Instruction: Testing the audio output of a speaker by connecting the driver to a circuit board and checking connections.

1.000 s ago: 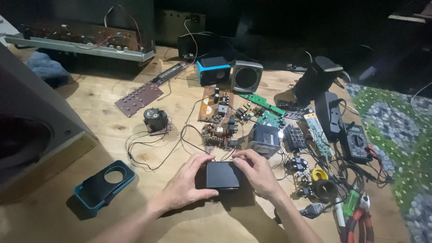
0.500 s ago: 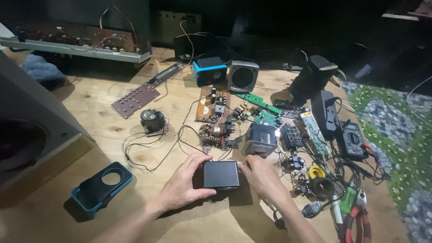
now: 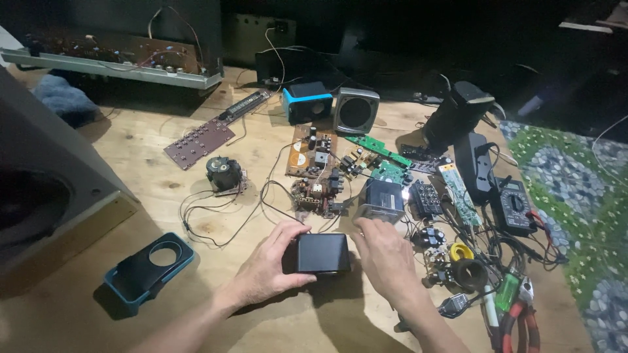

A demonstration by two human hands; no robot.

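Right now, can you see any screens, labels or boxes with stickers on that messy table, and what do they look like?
Multimeter: right side of the table, dark flat body with a small pale screen near its top.
Long display board: far middle, a thin dark strip lying slantwise.
Black box: between the left hand and right hand, plain glossy, no label visible.
No packages or signs.

Left hand (image 3: 271, 265): enters from lower left on a bare forearm, palm turned inward, fingers curled over the top and thumb low along the near side, in a clasping grip. Wrist slightly bent, forearm angled up toward the centre.

Right hand (image 3: 386, 258): enters from lower right on a bare forearm, palm down, fingers together and extended forward, lying flat and relaxed, not clasping. Both hands sit close together, nearly level.
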